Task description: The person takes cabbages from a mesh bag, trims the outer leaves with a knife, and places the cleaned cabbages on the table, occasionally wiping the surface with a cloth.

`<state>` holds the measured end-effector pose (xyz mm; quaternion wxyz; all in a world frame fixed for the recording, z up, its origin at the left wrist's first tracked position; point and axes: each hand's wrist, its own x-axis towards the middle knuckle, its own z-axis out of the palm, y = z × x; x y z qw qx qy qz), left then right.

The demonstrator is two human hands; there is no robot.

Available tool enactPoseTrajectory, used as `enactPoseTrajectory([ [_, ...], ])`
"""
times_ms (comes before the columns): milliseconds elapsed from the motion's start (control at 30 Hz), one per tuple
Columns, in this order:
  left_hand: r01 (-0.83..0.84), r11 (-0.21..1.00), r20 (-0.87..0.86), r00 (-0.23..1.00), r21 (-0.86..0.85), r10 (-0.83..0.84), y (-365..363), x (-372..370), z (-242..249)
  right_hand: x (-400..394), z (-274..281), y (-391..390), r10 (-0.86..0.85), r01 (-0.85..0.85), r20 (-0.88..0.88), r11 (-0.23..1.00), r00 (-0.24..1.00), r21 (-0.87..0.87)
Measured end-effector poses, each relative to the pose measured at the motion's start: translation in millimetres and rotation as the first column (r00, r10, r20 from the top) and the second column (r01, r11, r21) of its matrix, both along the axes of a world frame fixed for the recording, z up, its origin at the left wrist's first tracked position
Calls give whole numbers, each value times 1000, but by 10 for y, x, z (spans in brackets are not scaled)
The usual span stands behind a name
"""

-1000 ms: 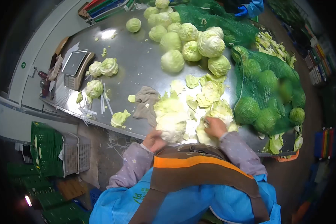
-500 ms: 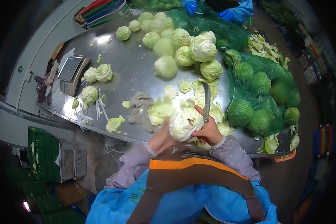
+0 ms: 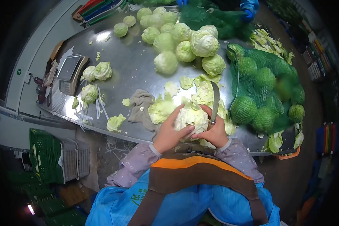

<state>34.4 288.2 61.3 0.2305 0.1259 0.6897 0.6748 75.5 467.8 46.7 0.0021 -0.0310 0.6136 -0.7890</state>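
Observation:
My left hand grips a pale cabbage head from the left, held just above the near edge of the steel table. My right hand touches the cabbage's right side and is closed around the handle of a knife, whose blade points up and away. Loose cut leaves lie on the table just beyond the cabbage.
A pile of trimmed cabbages lies at the table's far side. A green net sack of cabbages fills the right end. A grey rag, a scale and a few cabbages sit left. A co-worker's blue-gloved hand is at the far end.
The cabbage was lifted off the table and is now held between both hands. The knife came up in my right hand and now stands beside the cabbage.

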Motion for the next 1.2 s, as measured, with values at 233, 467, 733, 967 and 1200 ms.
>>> enactPoseTrajectory([
  [233, 185, 978, -270, 941, -95, -205, -131, -14, 77, 39, -352, 251, 186, -54, 233, 877, 955, -478],
  [467, 55, 954, -376, 911, -296, -169, 150, -109, -255, 47, -580, 216, -25, 27, 385, 1000, 923, 0],
  [733, 70, 950, -165, 978, -304, -125, 281, -227, -911, 328, -435, 241, -53, -89, 123, 426, 991, 901],
  [967, -30, 902, -230, 970, -431, -78, 320, -94, -993, -110, -1136, 142, -308, 94, 184, 706, 933, 702],
  [1200, 14, 934, -265, 957, -356, -115, 64, 14, -1096, -224, -955, 168, -284, -4, 246, 646, 927, 763],
])
